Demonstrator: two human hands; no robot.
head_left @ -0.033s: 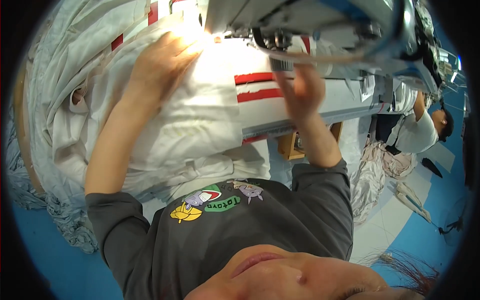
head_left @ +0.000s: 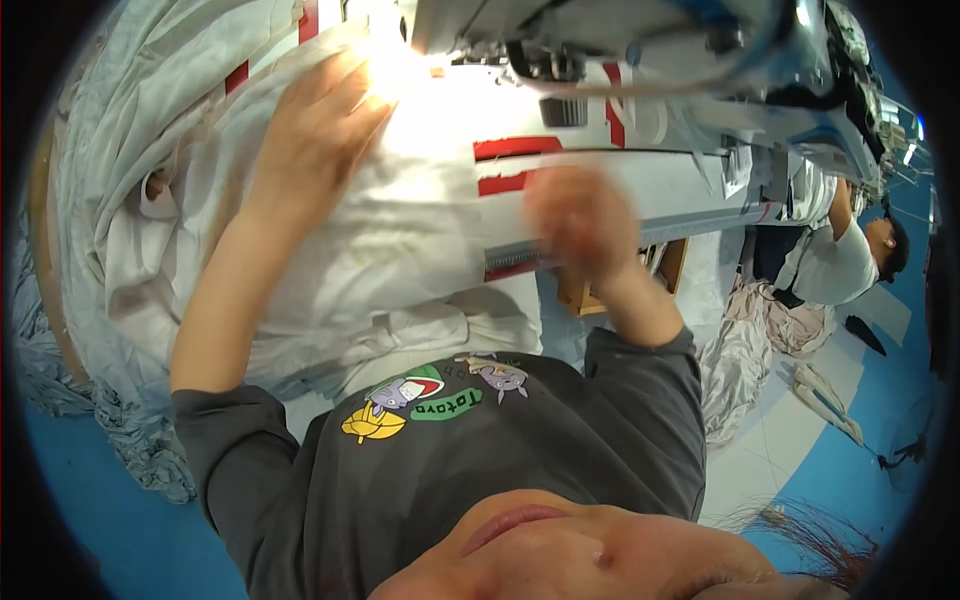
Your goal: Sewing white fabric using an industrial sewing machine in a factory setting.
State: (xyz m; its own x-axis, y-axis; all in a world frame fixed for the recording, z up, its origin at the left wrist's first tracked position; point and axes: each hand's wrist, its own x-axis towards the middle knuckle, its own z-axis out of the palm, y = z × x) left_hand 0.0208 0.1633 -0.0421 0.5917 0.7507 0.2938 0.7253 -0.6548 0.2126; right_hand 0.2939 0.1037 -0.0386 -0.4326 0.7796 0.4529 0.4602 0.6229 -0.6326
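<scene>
Left hand [head_left: 318,130] is touching white cloth [head_left: 410,205], right hand [head_left: 582,222] blurring; both grips I cannot tell. Wooden box [head_left: 574,292] is holding unclear things; shirt [head_left: 530,445] is bearing lettering.

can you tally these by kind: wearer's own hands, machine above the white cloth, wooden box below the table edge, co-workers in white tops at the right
Wearer's hands: 2 (left hand, right hand)
Machine above the white cloth: 1
Wooden box: 1
Co-worker in a white top: 1
Total: 5
</scene>
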